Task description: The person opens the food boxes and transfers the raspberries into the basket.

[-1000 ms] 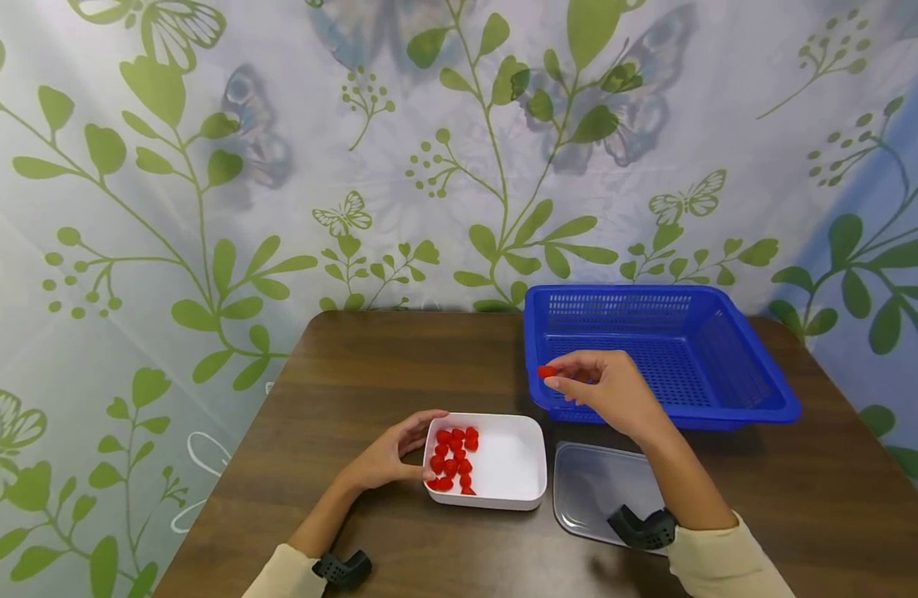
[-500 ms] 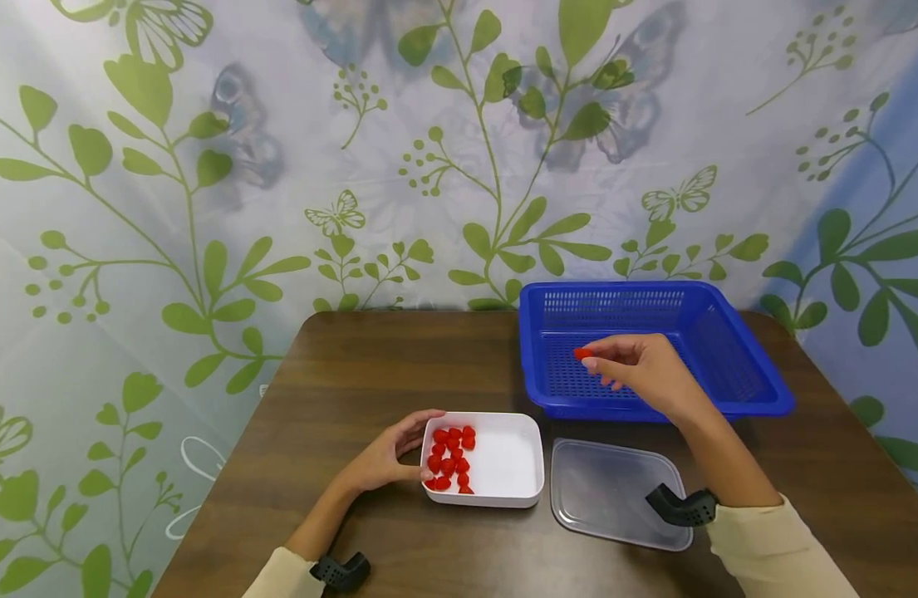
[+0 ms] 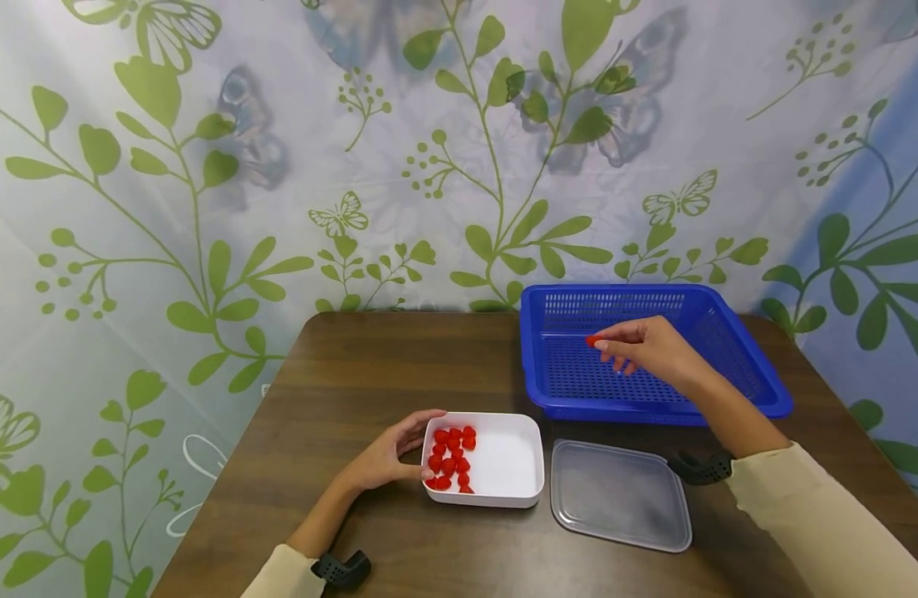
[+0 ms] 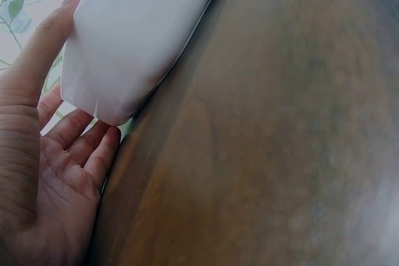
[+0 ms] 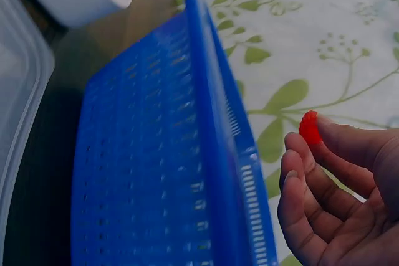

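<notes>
Over the blue basket, my right hand pinches a small red strawberry-shaped piece between thumb and fingertips. Its bumpy surface shows in the right wrist view, above the basket's rim. My left hand holds the left end of a white rectangular box, thumb at the near side and fingers at the far corner. Several similar red pieces lie grouped in the left half of that box. In the left wrist view the thumb and fingers span the white box's end.
A clear rectangular lid lies flat on the brown wooden table, right of the box and in front of the basket. Behind the table hangs a cloth printed with leaves and butterflies.
My right hand has moved right and farther back, from the basket's left rim to over its inside, still pinching the red piece. My left hand and the white box have stayed put.
</notes>
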A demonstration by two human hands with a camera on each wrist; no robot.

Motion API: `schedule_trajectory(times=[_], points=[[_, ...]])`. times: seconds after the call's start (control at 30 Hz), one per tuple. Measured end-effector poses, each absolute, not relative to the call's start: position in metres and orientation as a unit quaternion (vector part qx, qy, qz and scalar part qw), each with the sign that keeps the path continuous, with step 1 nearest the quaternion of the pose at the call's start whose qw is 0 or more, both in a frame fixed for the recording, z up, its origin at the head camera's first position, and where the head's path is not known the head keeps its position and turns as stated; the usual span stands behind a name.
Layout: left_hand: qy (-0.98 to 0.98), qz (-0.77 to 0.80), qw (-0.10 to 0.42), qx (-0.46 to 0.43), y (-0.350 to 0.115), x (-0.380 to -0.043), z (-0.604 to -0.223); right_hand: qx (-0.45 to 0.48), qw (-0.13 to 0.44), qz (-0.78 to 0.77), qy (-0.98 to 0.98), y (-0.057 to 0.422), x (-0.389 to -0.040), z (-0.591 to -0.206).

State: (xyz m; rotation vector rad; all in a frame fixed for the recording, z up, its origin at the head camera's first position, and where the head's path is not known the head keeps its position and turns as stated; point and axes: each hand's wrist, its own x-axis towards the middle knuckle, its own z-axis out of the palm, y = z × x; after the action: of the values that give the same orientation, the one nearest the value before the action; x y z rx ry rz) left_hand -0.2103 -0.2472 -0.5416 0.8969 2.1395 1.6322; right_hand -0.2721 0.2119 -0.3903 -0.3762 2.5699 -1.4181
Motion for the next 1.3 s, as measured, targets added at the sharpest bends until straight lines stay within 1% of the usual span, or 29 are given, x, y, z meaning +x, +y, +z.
schedule_trajectory(times=[0.37, 0.63, 1.1, 1.3], points=[[0.743, 0.572, 0.156, 0.310, -0.248, -0.211, -0.541, -0.112, 0.147, -0.443, 0.877, 0.217, -0.305, -0.410], [0.744, 0.569, 0.155, 0.313, -0.248, -0.209, -0.541, -0.106, 0.181, -0.444, 0.871, 0.217, -0.317, -0.421], [0.747, 0.569, 0.159, 0.305, -0.247, -0.210, -0.537, -0.070, 0.218, -0.409, 0.884, 0.221, -0.336, -0.439], [0.746, 0.569, 0.158, 0.309, -0.248, -0.210, -0.538, -0.092, 0.220, -0.367, 0.899, 0.220, -0.339, -0.444]])
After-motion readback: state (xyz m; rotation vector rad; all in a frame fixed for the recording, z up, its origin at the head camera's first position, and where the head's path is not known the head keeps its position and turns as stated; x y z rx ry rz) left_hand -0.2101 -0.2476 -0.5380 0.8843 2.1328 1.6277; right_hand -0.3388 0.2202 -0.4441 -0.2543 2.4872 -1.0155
